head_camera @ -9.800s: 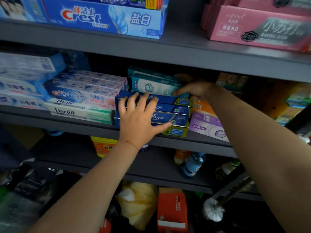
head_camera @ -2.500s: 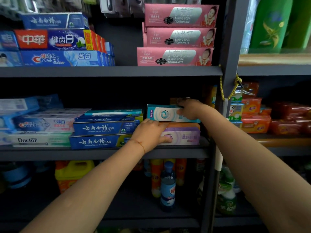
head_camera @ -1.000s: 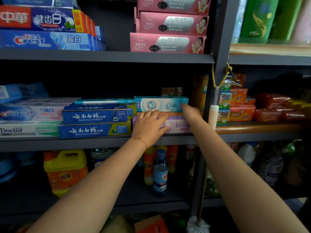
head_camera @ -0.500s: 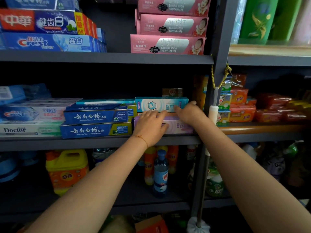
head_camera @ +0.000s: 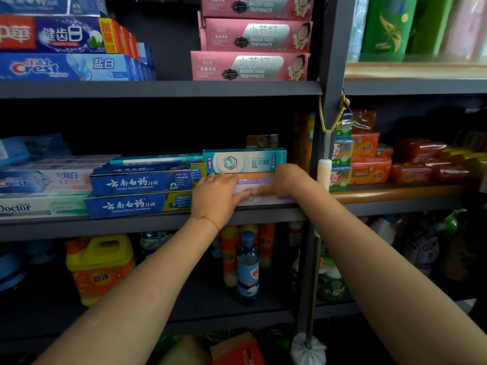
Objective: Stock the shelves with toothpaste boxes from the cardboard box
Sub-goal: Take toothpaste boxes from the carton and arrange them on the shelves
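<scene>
A dark grey shelf unit [head_camera: 158, 88] fills the frame. On its middle shelf, centre frame, a purple toothpaste box [head_camera: 263, 192] lies flat under a teal toothpaste box [head_camera: 245, 161], just right of two stacked blue toothpaste boxes [head_camera: 139, 193]. The left hand [head_camera: 216, 200] rests on the purple box's front, fingers fairly straight. The right hand [head_camera: 284, 180] touches its right end; its fingers seem loosely curled, though blur hides the detail.

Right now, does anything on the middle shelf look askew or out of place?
Mildly: the top dark blue toothpaste box sits skewed on its stack. Both hands, left hand and right hand, rest on the purple box, squaring it.
</scene>
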